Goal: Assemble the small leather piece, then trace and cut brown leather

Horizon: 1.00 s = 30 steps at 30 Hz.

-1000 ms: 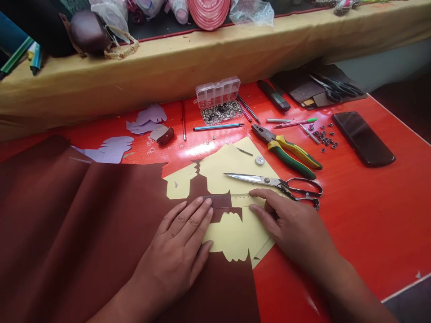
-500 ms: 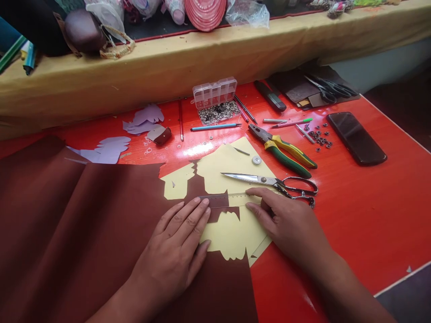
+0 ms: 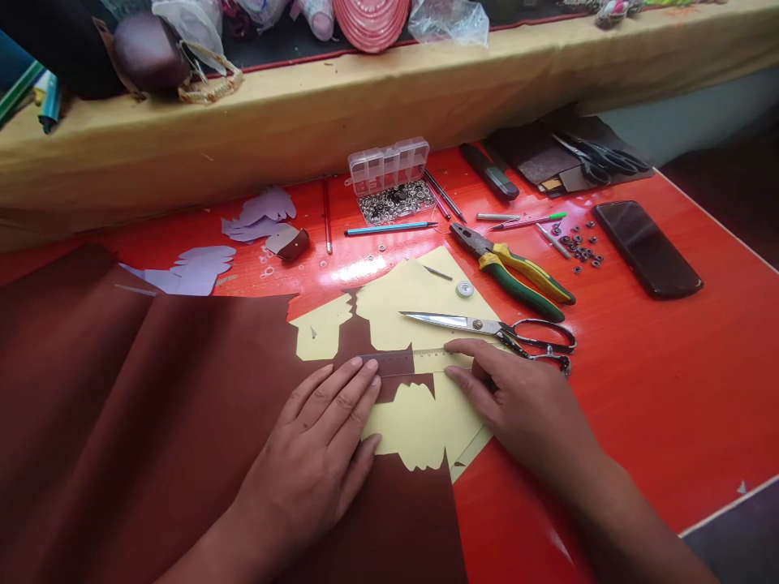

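Note:
My left hand (image 3: pixel 322 438) lies flat and open on a big brown leather sheet (image 3: pixel 152 405), its fingertips at the left end of a clear ruler (image 3: pixel 405 360). The ruler lies across the leather and a yellow paper pattern (image 3: pixel 419 308). At the ruler's right end rests my right hand (image 3: pixel 523 405), fingers stretched out and pressing down beside it. Just beyond my right fingers lie steel scissors (image 3: pixel 487 328), untouched.
On the red table (image 3: pixel 657 389) are green-and-yellow pliers (image 3: pixel 517 272), a clear parts box (image 3: pixel 388 166) above a heap of metal rings (image 3: pixel 394 201), pens (image 3: pixel 389 229), loose eyelets (image 3: pixel 581 247), a black phone (image 3: pixel 646 248), lilac paper scraps (image 3: pixel 200 269) and black scissors (image 3: pixel 600 158). A cloth-covered ledge (image 3: pixel 365 105) runs behind.
Both hands stay on the ruler and leather almost unmoved; only the view has shifted slightly.

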Available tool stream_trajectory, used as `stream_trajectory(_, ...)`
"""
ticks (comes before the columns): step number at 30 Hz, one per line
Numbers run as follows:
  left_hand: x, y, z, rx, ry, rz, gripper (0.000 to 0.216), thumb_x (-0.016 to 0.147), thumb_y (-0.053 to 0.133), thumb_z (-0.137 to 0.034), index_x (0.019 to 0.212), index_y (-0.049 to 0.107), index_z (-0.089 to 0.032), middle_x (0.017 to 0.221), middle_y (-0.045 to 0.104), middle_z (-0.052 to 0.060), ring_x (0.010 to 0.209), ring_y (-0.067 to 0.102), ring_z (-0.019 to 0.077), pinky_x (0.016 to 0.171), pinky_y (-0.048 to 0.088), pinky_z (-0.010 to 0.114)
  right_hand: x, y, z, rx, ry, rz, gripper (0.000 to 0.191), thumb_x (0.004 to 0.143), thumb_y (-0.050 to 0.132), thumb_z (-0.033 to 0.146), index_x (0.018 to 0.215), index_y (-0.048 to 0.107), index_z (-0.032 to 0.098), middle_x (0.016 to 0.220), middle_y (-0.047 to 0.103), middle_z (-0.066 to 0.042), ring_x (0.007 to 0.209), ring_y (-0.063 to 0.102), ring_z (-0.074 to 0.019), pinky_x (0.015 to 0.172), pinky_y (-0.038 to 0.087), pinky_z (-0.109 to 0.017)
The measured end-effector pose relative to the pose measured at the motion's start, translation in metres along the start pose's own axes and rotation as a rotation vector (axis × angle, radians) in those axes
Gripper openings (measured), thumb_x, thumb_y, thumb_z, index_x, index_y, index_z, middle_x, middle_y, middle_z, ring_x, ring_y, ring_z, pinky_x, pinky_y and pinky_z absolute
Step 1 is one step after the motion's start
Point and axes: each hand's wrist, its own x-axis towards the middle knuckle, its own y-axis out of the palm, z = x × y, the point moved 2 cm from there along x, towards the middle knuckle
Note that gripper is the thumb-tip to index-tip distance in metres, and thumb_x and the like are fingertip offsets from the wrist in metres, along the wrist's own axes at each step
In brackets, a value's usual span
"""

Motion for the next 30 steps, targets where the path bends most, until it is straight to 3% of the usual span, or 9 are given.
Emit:
stream_trajectory(8,0.0000,0.0006,-0.0003,0.010,0.015,0.009,0.051,0.103,0.058,-0.019,0.152,0.054,-0.005,0.156,0.060,0.016,0.148,0.052,0.0309,0.126,0.032,0.048,-0.0003,0.0002,0.0007,-0.010,-0.011,-0.005,0.026,0.106,0.058,0.037,0.120,0.075,0.024,0.080,0.081,0.001,0.058,0.071,-0.0164,0.050,0.040,-0.026)
stream_trajectory(30,0.0014,0.0024,-0.0076,0.091,-0.030,-0.027,0.043,0.108,0.050,-0.028,0.145,0.063,-0.011,0.153,0.063,0.012,0.142,0.058,0.0284,0.121,0.038,0.045,-0.0009,0.0029,-0.0017,0.020,0.015,-0.017,0.022,0.102,0.062,0.035,0.116,0.076,0.026,0.075,0.077,0.003,0.062,0.070,-0.0171,0.056,0.038,-0.027)
